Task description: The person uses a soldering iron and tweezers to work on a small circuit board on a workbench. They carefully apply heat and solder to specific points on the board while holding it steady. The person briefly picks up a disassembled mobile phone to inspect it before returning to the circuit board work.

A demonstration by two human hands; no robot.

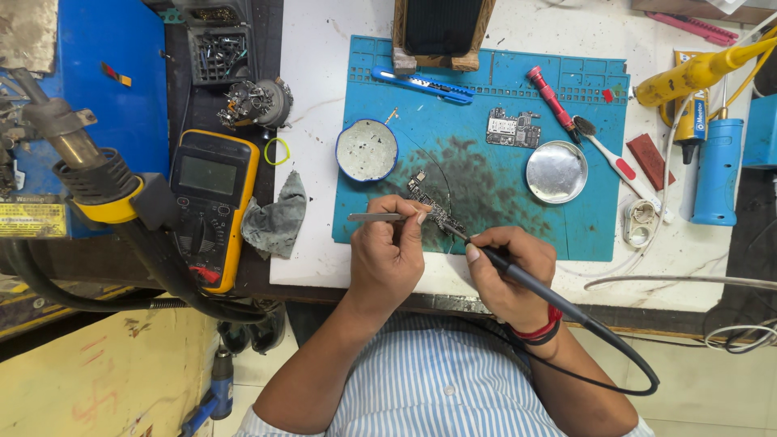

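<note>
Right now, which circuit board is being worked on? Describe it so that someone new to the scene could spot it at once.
Start at the blue work mat on the white bench. On the mat's dark scorched patch near its front edge lies a small narrow circuit board, between the left hand with tweezers and the right hand with a black soldering iron. Unlike the wider board further back, it sits right at the tool tips.

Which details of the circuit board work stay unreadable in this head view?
- Soldering iron tip contact on the small circuit board: too small to tell.
- Tweezers tips: hidden by the left hand fingers.
- Right hand palm side: turned away.
- Board under the wooden-framed holder: cut by the top edge.
</note>
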